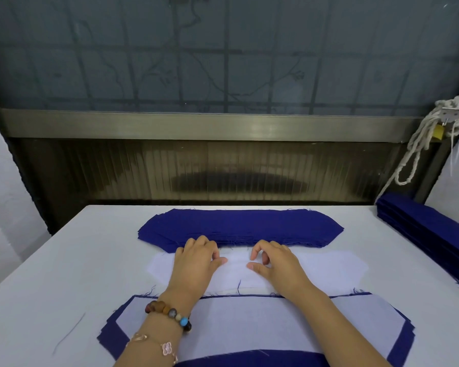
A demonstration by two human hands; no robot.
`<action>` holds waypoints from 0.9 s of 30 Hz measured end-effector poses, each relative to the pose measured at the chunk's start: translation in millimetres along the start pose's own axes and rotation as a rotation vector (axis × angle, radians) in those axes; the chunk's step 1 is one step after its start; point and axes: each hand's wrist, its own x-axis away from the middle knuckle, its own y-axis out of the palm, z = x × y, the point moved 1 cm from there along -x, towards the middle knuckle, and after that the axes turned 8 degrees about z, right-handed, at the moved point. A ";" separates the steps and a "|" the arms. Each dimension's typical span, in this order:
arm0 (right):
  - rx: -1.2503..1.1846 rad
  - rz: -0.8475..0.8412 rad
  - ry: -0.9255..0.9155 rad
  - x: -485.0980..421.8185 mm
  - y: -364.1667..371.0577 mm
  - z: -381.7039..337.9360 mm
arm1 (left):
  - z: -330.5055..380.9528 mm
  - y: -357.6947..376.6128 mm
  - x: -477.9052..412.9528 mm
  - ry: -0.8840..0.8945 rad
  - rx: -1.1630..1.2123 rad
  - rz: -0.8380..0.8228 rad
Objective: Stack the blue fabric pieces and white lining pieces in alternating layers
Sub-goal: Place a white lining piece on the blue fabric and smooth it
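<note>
A pile of blue fabric pieces (240, 226) lies across the far middle of the table. Just in front of it sits a pile of white lining pieces (326, 271). Nearest me is the layered stack (249, 324), topped by a white lining piece with blue edges showing around it. My left hand (196, 260) and my right hand (273, 263) rest on the middle of the white lining pile, fingers curled with tips and thumbs on its top sheet. Whether they pinch the sheet cannot be told.
The work surface is a white-covered table (64, 274). Another pile of blue pieces (424, 229) runs along its right edge. A loose thread (69, 332) lies at the front left. A ribbed panel and window stand behind the table, with white cords (419, 144) hanging at the right.
</note>
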 end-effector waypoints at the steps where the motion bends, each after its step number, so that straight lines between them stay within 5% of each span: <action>1: 0.002 0.000 -0.002 0.0 0.1 0.0 | 0.1 0.2 0.2 -0.006 -0.003 0.007; 19: 0.036 0.020 -0.043 0.8 0.0 -0.6 | 4.7 -12.4 -0.7 0.038 0.119 0.096; 27: 0.045 0.022 -0.044 1.2 -0.1 -1.3 | 0.1 -15.3 -3.0 0.077 -0.011 0.153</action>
